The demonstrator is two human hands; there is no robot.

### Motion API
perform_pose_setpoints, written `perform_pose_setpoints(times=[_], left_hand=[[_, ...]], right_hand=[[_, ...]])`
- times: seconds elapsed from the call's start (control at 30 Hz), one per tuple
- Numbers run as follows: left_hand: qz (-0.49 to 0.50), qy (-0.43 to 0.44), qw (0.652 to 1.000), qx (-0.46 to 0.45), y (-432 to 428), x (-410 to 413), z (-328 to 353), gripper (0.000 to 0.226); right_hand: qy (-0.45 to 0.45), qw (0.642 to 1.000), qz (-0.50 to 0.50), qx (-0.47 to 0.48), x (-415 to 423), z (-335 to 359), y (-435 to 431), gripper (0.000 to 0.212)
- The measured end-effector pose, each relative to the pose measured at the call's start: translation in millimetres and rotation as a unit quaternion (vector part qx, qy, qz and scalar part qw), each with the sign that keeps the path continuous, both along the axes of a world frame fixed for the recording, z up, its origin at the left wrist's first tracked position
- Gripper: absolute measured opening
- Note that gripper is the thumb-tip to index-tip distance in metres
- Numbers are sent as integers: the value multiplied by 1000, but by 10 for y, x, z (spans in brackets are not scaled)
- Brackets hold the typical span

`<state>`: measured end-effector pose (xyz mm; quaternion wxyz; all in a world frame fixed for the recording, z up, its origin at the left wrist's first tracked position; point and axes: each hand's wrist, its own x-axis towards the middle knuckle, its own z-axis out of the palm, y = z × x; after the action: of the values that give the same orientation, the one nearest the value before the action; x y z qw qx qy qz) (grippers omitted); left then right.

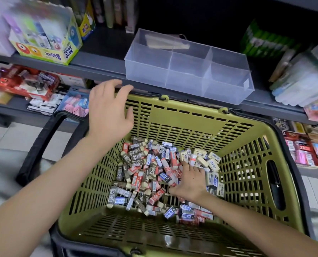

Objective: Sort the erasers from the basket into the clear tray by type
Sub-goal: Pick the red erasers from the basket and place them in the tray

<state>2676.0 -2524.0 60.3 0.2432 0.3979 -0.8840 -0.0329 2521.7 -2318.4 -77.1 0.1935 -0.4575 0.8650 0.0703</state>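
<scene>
An olive-green slotted basket (191, 115) holds a heap of small wrapped erasers (145, 173): grey "2B" ones, red ones, blue-and-white ones and cream ones. My right hand (189, 180) lies palm down on the heap, fingers dug among the erasers; whether it grips any I cannot tell. My left hand (110, 110) hovers above the basket's far left corner, fingers spread, holding nothing. The clear tray (226, 60), split into several compartments, stands on the shelf edge just beyond the basket, and its compartments look bare.
Grey store shelves (98, 67) carry a yellow "Power Glue" display box (48, 43) at left, green packs (264, 41) and clear boxes at right. Lower shelves hold red and pink stationery packs. The basket's black handle (37, 145) hangs at left over a tiled floor.
</scene>
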Motion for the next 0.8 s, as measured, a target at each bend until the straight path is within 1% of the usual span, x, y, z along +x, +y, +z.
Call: perform_pose_setpoints(times=[0.03, 0.07, 0.1, 0.13, 0.2, 0.23, 0.27, 0.3, 0.33, 0.4, 0.43, 0.47, 0.5, 0.53, 0.57, 0.6, 0.63, 0.67, 0.7, 0.73, 0.77, 0.8], left_hand=[[-8, 37, 998, 39, 98, -39, 18, 43], [-25, 65, 991, 113, 220, -89, 30, 40], [-47, 79, 973, 210, 347, -142, 29, 40], [-66, 78, 944, 313, 465, -191, 14, 41], [-84, 65, 869, 483, 643, -253, -36, 50], [-81, 79, 817, 565, 712, -269, -53, 59], [-72, 109, 753, 645, 775, -287, -67, 68], [-62, 147, 681, 715, 829, -312, -92, 74], [-56, 185, 616, 764, 881, -342, -119, 75], [-36, 258, 510, 820, 968, -415, -166, 77], [-12, 290, 466, 835, 999, -449, -172, 77], [19, 311, 433, 846, 1017, -467, -166, 75], [48, 320, 411, 852, 1020, -471, -163, 71], [68, 323, 396, 857, 1014, -458, -154, 65], [78, 322, 385, 861, 998, -440, -148, 57], [86, 321, 384, 862, 962, -414, -147, 50], [95, 320, 392, 858, 913, -389, -149, 45], [103, 316, 402, 853, 858, -366, -139, 40], [109, 314, 411, 849, 804, -340, -111, 37], [110, 316, 415, 846, 747, -321, -74, 36], [104, 325, 412, 844, 685, -303, -41, 34], [91, 341, 407, 842, 619, -287, -5, 33]], right_hand=[[-21, 1000, -14, -10, -17, 76, -6, 94], [-50, 998, -32, -25, -41, 161, -13, 94], [-90, 993, -55, -47, -65, 258, -20, 93], [-136, 985, -81, -72, -86, 365, -26, 90], [-218, 959, -132, -121, -98, 602, -37, 85], [-255, 943, -157, -145, -95, 714, -43, 86], [-288, 926, -179, -167, -80, 816, -45, 89], [-320, 908, -196, -188, -51, 906, -47, 87], [-355, 886, -211, -211, -13, 983, -52, 80], [-423, 837, -224, -265, 86, 1086, -83, 57], [-445, 820, -219, -287, 149, 1131, -101, 47], [-450, 814, -206, -304, 207, 1161, -113, 41], [-436, 821, -189, -317, 250, 1181, -122, 39], [-411, 836, -165, -323, 269, 1212, -123, 37], [-398, 849, -140, -320, 258, 1250, -120, 35], [-405, 854, -115, -305, 220, 1290, -116, 34], [-429, 851, -96, -287, 149, 1309, -113, 33], [-461, 838, -94, -275, 53, 1311, -116, 32], [-489, 820, -114, -275, -54, 1301, -127, 29], [-499, 805, -151, -283, -165, 1262, -145, 25], [-488, 800, -187, -293, -267, 1200, -172, 22], [-459, 812, -208, -295, -344, 1110, -204, 20]])
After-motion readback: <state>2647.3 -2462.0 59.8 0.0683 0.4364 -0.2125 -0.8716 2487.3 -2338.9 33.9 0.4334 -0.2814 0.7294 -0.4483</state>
